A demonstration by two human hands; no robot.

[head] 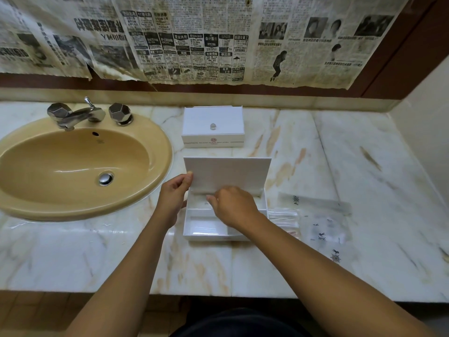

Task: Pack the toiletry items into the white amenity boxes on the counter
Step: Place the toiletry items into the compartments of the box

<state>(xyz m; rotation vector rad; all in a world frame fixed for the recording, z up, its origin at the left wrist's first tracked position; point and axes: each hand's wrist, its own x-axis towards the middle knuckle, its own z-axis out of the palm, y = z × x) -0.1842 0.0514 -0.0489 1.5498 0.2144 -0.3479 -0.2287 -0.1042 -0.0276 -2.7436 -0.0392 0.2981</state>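
White acrylic under my fingers: my left hand [175, 190] pinches the raised lid [227, 175] of the near amenity box [206, 227] while my right hand [234, 206], fingers curled, reaches into its back compartment — holding something or not, I cannot tell. Packing looks barely begun, with clear toiletry packets [323, 222] waiting just right of the box. Second box [212, 127] sits closed behind, sink [80, 164] to the left, nothing blocking me.

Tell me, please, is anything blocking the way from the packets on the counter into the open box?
Nothing visible does. The left hand holds the lid upright, the packets lie just right of the open box, and only the right hand hovers over its compartments.
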